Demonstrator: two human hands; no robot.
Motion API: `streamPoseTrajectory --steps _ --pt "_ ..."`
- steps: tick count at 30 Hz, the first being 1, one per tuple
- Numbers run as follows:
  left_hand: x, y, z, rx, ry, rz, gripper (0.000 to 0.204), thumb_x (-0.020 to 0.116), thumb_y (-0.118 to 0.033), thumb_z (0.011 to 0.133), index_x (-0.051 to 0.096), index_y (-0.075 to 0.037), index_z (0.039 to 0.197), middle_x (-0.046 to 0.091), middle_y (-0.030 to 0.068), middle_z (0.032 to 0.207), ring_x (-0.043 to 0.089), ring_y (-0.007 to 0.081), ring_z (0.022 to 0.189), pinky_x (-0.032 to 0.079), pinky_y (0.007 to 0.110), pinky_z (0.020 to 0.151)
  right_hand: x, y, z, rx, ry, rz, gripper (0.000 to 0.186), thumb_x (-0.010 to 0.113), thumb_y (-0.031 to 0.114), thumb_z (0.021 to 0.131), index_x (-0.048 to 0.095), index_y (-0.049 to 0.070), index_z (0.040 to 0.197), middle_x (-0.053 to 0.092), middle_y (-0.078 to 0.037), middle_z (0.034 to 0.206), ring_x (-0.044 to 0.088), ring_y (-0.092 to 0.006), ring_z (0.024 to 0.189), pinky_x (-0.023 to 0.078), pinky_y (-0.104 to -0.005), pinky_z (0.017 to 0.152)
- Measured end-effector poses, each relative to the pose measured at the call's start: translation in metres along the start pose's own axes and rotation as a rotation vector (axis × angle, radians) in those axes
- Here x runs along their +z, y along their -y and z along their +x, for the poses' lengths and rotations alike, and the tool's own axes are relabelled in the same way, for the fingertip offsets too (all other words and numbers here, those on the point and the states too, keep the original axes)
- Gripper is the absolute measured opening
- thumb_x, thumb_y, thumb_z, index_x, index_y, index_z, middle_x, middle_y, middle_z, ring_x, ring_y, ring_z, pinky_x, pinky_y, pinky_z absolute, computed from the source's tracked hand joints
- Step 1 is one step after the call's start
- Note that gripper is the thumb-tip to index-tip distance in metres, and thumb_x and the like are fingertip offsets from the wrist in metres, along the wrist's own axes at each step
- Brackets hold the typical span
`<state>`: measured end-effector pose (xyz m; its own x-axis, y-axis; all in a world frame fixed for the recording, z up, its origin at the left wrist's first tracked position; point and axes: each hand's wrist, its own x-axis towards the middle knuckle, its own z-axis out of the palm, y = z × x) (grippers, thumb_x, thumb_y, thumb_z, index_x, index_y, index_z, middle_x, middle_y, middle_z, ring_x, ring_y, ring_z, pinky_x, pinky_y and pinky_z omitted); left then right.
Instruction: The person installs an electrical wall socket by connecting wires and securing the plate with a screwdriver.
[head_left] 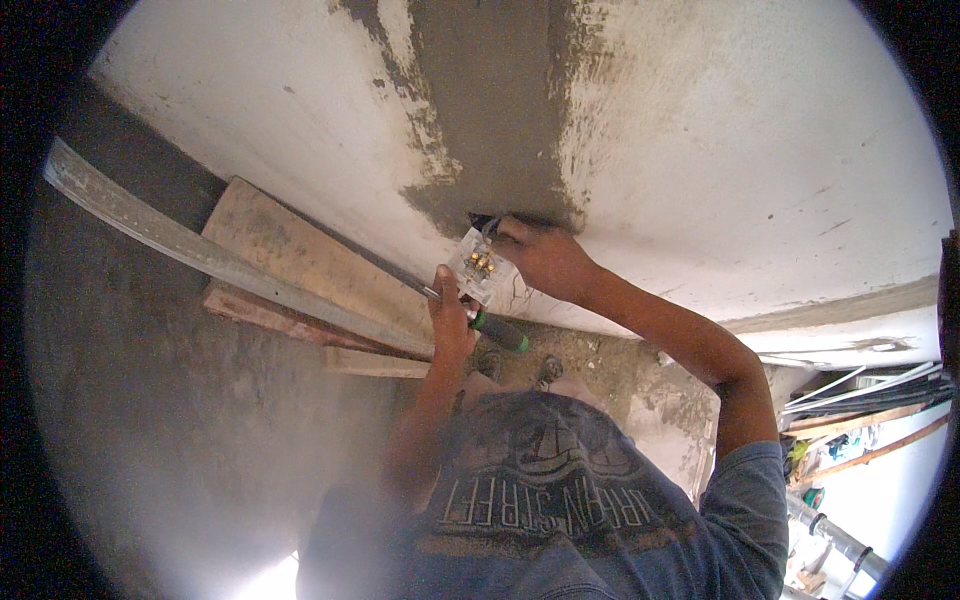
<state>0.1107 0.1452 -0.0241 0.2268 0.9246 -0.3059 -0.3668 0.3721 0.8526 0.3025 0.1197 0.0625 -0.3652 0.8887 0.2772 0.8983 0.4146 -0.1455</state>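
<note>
My left hand (453, 318) is closed on a white electrical socket (474, 262), its back turned up with brass terminals showing. The same hand also keeps a screwdriver (503, 332) with a dark and green handle against its palm; the metal shaft pokes out on the other side. At the socket's far edge, my right hand (550, 262) has its fingers bent and pinched around wires (489, 226) that come from a dark opening (480, 218) in the wall. The fingertips partly hide the wires, and how they meet the socket cannot be made out.
Grey plaster (490, 100) runs up the whitish wall (720, 140) from the opening. Wooden boards (300, 250) and a long pale strip (180, 235) lean at the left. Pipes and wood pieces (860, 415) are stacked at the right.
</note>
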Motion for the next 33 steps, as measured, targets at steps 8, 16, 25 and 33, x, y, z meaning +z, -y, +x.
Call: streamPoseTrajectory --steps 8,16,25,33 --pt "0.022 -0.001 -0.018 0.155 0.002 0.129 0.034 0.067 -0.028 0.091 0.056 -0.006 0.115 0.061 0.0005 0.093 0.053 0.0051 0.068 0.044 0.022 0.053 0.000 -0.005 0.000 0.023 0.034 0.077 0.042 0.058 -0.002 0.074 0.057 0.004 0.116 0.052 -0.011 0.115 0.065 -0.0318 0.088 0.058 -0.0405 0.072" --pt "0.034 0.025 -0.019 0.221 -0.102 -0.033 0.033 0.064 -0.029 0.094 0.053 -0.005 0.115 0.061 0.0012 0.095 0.052 0.0046 0.068 0.044 0.022 0.054 -0.012 0.000 0.002 0.025 0.040 0.133 0.041 0.058 -0.005 0.074 0.057 0.002 0.114 0.054 -0.012 0.109 0.065 -0.0334 0.084 0.057 -0.0420 0.071" --pt "0.028 0.018 -0.018 0.210 0.025 -0.055 0.029 0.062 -0.030 0.095 0.053 -0.006 0.108 0.055 -0.0014 0.081 0.049 0.0056 0.063 0.044 0.024 0.053 -0.010 -0.002 0.002 0.007 -0.049 0.264 0.037 0.056 -0.006 0.078 0.058 0.003 0.115 0.052 -0.015 0.103 0.062 -0.0352 0.081 0.052 -0.0434 0.067" --pt "0.035 0.015 -0.022 -0.001 -0.027 -0.205 0.031 0.066 -0.034 0.092 0.053 -0.008 0.105 0.055 -0.0024 0.079 0.049 0.0065 0.061 0.044 0.025 0.053 -0.004 -0.005 0.000 0.004 -0.030 0.256 0.033 0.056 -0.005 0.079 0.060 0.003 0.111 0.052 -0.014 0.103 0.062 -0.0351 0.083 0.053 -0.0433 0.070"
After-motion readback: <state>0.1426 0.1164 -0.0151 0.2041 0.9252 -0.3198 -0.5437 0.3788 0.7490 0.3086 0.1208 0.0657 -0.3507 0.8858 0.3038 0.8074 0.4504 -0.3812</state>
